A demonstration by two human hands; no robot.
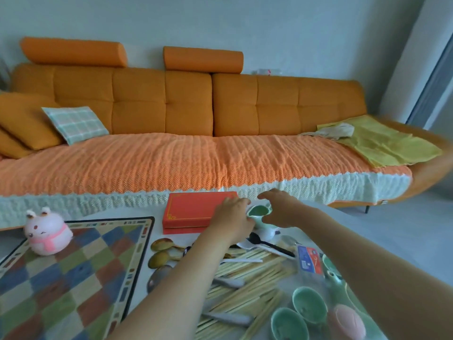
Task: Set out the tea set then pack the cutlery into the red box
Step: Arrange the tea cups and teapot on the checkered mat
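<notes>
Green cup [258,211] stands just right of the closed red box [193,209]. Left hand [232,214] grips the cup's left side. Right hand [282,213] curls round its right side. Chopsticks [245,278] and spoons [163,244] lie nearer.

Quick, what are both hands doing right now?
Left hand: holding the green cup.
Right hand: curved round that cup; grip cannot be told.
</notes>
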